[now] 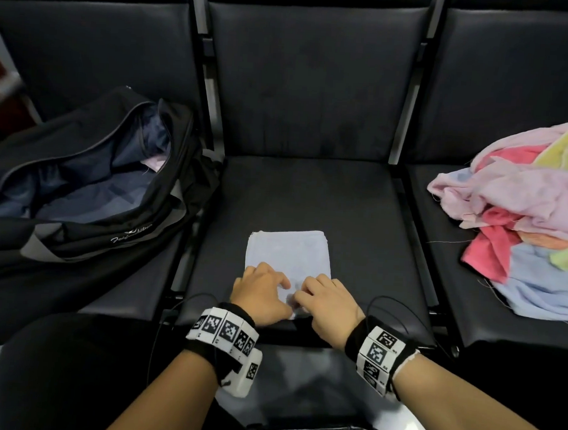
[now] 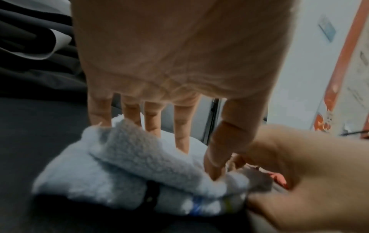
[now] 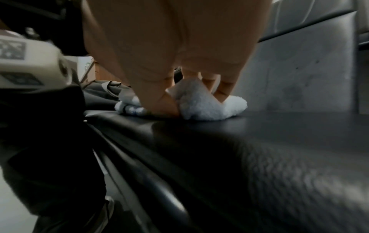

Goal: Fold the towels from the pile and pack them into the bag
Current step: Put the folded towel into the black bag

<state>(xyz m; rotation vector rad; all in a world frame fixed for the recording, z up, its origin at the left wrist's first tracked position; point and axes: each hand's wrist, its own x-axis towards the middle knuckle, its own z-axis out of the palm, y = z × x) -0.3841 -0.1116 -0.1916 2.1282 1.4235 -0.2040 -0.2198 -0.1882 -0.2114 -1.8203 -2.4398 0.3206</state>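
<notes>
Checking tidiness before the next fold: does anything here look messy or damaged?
The towel pile on the right seat is a crumpled heap with frayed edges and loose threads trailing onto the seat. The light blue towel lies squarely; nothing has spilled.

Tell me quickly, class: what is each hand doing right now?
Left hand: pinching the near edge of the pale blue towel.
Right hand: pinching the same near edge of the towel.
</notes>
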